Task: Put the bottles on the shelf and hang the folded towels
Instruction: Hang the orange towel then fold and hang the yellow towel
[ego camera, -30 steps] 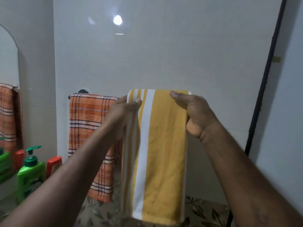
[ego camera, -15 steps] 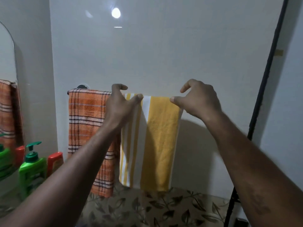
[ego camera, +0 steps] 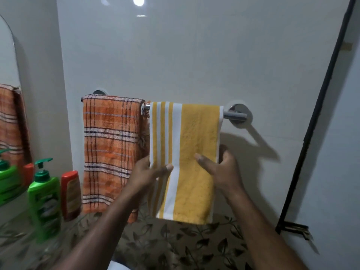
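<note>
A yellow towel with white stripes (ego camera: 194, 129) hangs folded over the chrome towel bar (ego camera: 232, 114) on the white wall. Left of it on the same bar hangs an orange plaid towel (ego camera: 111, 145). My left hand (ego camera: 150, 172) pinches the yellow towel's left edge halfway down, thumb on the front. At the towel's right edge my right hand (ego camera: 220, 168) does the same, its thumb on the front and its fingers behind. A green pump bottle (ego camera: 43, 199) and a red bottle (ego camera: 71, 193) stand on a glass shelf at the lower left.
A mirror (ego camera: 7, 114) on the left wall reflects the bottles and the plaid towel. A black pipe (ego camera: 319, 106) runs down the right side to a bracket. Leaf-patterned tiles (ego camera: 175, 246) cover the wall below the towels.
The yellow towel went from held in front of the bar to draped over it. Both hands then slid down from its top edge to its middle.
</note>
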Demonstrator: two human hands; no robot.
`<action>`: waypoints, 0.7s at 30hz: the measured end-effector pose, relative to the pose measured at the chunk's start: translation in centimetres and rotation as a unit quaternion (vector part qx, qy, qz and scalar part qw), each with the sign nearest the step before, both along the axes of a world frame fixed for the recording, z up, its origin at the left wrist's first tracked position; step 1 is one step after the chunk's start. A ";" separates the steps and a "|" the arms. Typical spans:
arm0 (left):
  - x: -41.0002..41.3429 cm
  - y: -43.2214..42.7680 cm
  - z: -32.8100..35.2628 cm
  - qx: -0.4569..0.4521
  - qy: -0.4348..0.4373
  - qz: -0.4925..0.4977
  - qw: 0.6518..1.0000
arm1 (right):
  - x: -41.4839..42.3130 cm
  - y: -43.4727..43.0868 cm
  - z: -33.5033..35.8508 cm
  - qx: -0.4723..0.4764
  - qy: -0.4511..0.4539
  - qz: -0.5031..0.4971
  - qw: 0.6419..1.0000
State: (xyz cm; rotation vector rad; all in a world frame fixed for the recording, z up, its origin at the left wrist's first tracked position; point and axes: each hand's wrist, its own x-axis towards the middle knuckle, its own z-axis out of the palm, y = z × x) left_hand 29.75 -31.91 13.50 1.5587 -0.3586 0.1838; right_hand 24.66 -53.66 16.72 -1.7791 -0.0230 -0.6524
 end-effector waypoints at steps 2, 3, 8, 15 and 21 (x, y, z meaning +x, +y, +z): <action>-0.1 0.3 -1.5 -0.018 0.030 -0.001 0.999 | 0.5 -0.3 -1.7 0.016 0.014 0.050 0.999; -0.2 0.4 -2.2 -0.026 0.045 -0.001 0.999 | 0.6 -0.3 -2.3 0.021 0.018 0.063 0.998; 0.1 0.6 -4.2 -0.045 0.078 -0.013 0.996 | 0.9 -0.2 -5.0 0.010 0.054 0.053 0.997; -0.1 1.4 -5.2 0.054 0.059 -0.112 0.991 | 0.3 -0.2 -5.7 -0.010 0.059 0.055 0.997; 1.1 1.3 -6.2 0.037 0.081 -0.073 0.993 | 1.1 -0.6 -7.6 -0.014 0.166 0.073 0.983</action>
